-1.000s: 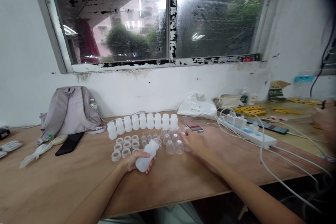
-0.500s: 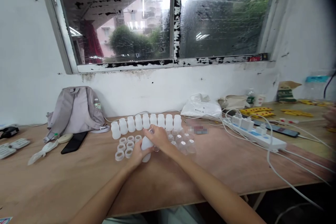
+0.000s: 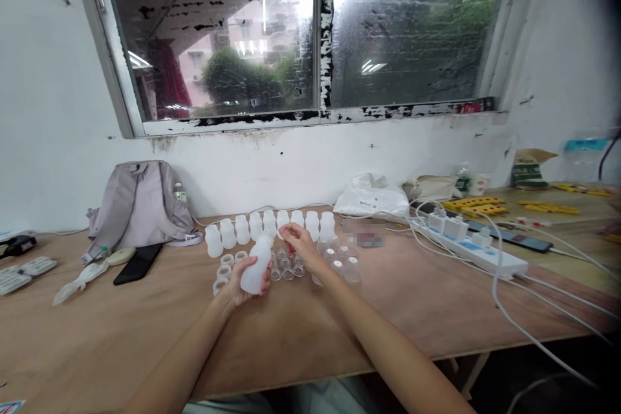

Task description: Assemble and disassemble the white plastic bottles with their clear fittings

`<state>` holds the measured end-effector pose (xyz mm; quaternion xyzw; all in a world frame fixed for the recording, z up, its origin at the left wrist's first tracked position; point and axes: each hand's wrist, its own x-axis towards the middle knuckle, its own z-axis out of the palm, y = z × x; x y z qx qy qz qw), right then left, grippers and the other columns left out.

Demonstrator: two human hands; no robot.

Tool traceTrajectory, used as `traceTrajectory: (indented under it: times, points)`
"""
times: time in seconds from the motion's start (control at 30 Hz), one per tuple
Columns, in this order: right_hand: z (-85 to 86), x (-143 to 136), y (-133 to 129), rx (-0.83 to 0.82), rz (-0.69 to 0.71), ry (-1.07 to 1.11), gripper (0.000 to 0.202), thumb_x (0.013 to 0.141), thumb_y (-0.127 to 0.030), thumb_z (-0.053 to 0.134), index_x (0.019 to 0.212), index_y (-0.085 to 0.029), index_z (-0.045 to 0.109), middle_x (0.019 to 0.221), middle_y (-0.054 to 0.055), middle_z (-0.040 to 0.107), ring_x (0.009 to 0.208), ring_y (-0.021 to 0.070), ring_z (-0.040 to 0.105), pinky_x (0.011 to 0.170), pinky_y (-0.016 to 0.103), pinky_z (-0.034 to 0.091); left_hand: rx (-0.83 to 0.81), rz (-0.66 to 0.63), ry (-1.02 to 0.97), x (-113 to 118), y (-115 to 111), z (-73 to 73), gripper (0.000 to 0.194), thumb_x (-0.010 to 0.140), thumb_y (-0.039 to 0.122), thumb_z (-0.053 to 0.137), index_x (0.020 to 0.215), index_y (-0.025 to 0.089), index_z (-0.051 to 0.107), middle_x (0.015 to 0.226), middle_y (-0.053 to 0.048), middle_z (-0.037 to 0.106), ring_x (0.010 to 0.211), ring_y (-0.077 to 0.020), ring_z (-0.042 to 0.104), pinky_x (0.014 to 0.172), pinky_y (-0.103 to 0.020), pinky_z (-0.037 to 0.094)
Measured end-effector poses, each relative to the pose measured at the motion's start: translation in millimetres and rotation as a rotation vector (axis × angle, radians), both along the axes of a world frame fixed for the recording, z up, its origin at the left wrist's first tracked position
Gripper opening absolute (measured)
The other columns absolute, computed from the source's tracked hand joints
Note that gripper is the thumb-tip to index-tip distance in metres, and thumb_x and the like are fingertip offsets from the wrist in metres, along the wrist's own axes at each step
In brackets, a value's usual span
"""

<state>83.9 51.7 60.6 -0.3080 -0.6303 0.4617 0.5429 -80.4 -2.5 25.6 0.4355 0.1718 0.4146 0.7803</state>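
My left hand [image 3: 237,288] is wrapped round a frosted white baby bottle [image 3: 256,266], tilted slightly right, with a clear nipple [image 3: 264,237] at its top. My right hand [image 3: 299,242] is just right of the bottle top, apart from it, fingers curled and tips pinched together. Whether anything is between those tips cannot be made out. Below it stand several clear nipples [image 3: 287,270]. White rings [image 3: 226,260] lie in rows left of the bottle, partly hidden by my left hand. Several clear domed caps [image 3: 338,266] stand right of my right wrist.
A row of white bottles [image 3: 242,229] stands along the back of the wooden table [image 3: 291,336]. A grey backpack [image 3: 140,204] and black phone [image 3: 137,264] are at left. A plastic bag [image 3: 371,197] and a power strip [image 3: 475,249] with trailing cables lie at right.
My right hand has come away from the bottle top, up and to the right. My left hand has shifted left with the bottle, now more upright, uncovering the clear nipples.
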Motion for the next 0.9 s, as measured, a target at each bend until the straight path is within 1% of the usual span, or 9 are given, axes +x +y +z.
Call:
traceTrajectory:
  times: [0.13, 0.33, 0.4, 0.47, 0.53, 0.67, 0.73, 0.8, 0.9]
  points:
    - [0.8, -2, -6, -0.019, 0.051, -0.013, 0.030, 0.069, -0.048, 0.056, 0.067, -0.018, 0.051, 0.044, -0.008, 0.039, 0.035, 0.0060, 0.033, 0.032, 0.020, 0.023, 0.025, 0.008, 0.102, 4, 1, -4.1, 0.034, 0.070, 0.041, 0.054, 0.085, 0.010, 0.055, 0.058, -0.002, 0.052, 0.045, -0.0121, 0.050, 0.038, -0.021, 0.036]
    - [5.2, 1, -9, -0.105, 0.166, 0.152, 0.023, 0.062, -0.037, 0.064, 0.062, -0.017, 0.053, 0.048, -0.007, 0.042, 0.040, 0.0059, 0.037, 0.035, 0.018, 0.027, 0.009, -0.045, 0.203, -4, 3, -9.2, 0.040, 0.069, 0.044, 0.054, 0.089, 0.009, 0.056, 0.057, -0.002, 0.054, 0.043, -0.0129, 0.051, 0.038, -0.022, 0.036]
    - [6.6, 4, -8, -0.146, 0.156, 0.250, 0.023, 0.061, -0.037, 0.064, 0.065, -0.017, 0.054, 0.054, -0.005, 0.046, 0.044, 0.0064, 0.041, 0.036, 0.018, 0.029, 0.011, -0.082, 0.218, -6, 4, -8.2, 0.043, 0.068, 0.044, 0.055, 0.091, 0.008, 0.056, 0.057, -0.003, 0.054, 0.044, -0.0134, 0.052, 0.038, -0.022, 0.036]
    - [7.1, 8, -5, -0.160, 0.104, 0.330, 0.023, 0.060, -0.037, 0.064, 0.068, -0.017, 0.055, 0.059, -0.004, 0.049, 0.047, 0.0068, 0.043, 0.037, 0.018, 0.031, 0.027, -0.040, 0.177, -8, 5, -3.1, 0.044, 0.070, 0.045, 0.054, 0.094, 0.008, 0.055, 0.060, -0.004, 0.056, 0.046, -0.0140, 0.053, 0.040, -0.023, 0.038]
    - [6.3, 11, -2, -0.164, 0.043, 0.357, 0.024, 0.060, -0.037, 0.063, 0.070, -0.017, 0.056, 0.062, -0.003, 0.050, 0.047, 0.0068, 0.044, 0.037, 0.018, 0.032, 0.066, 0.140, 0.066, -16, 9, 6.1, 0.042, 0.073, 0.043, 0.052, 0.099, 0.011, 0.054, 0.068, -0.005, 0.059, 0.056, -0.0155, 0.057, 0.047, -0.025, 0.043]
    - [2.3, 11, -1, -0.193, -0.005, 0.310, 0.023, 0.059, -0.036, 0.063, 0.068, -0.017, 0.056, 0.061, -0.003, 0.050, 0.045, 0.0072, 0.044, 0.036, 0.019, 0.032, 0.220, 0.788, -0.123, -61, 24, 20.6, 0.030, 0.075, 0.034, 0.048, 0.099, 0.016, 0.052, 0.090, -0.005, 0.062, 0.085, -0.0178, 0.058, 0.072, -0.030, 0.047]
    - [-0.7, 7, -2, -0.201, 0.002, 0.279, 0.022, 0.059, -0.036, 0.062, 0.067, -0.017, 0.055, 0.058, -0.004, 0.048, 0.044, 0.0074, 0.044, 0.035, 0.019, 0.032, 0.257, 1.118, 0.011, -93, 33, 16.7, 0.026, 0.077, 0.032, 0.047, 0.097, 0.016, 0.052, 0.093, -0.005, 0.062, 0.091, -0.0184, 0.056, 0.076, -0.029, 0.046]
    - [-4.8, 1, -5, -0.200, 0.017, 0.239, 0.022, 0.059, -0.036, 0.061, 0.066, -0.017, 0.054, 0.057, -0.004, 0.048, 0.043, 0.0075, 0.043, 0.034, 0.019, 0.031, 0.280, 1.386, 0.271, -121, 39, 5.1, 0.028, 0.076, 0.030, 0.051, 0.101, 0.016, 0.050, 0.100, -0.005, 0.060, 0.094, -0.0189, 0.054, 0.076, -0.029, 0.045]
    - [-12.3, -6, -8, -0.180, 0.047, 0.143, 0.022, 0.061, -0.038, 0.059, 0.065, -0.017, 0.054, 0.052, -0.005, 0.046, 0.041, 0.0071, 0.040, 0.033, 0.019, 0.028, 0.235, 1.496, 0.547, -144, 41, -15.8, 0.038, 0.066, 0.030, 0.062, 0.098, 0.012, 0.052, 0.097, -0.007, 0.060, 0.090, -0.0215, 0.055, 0.073, -0.030, 0.044]
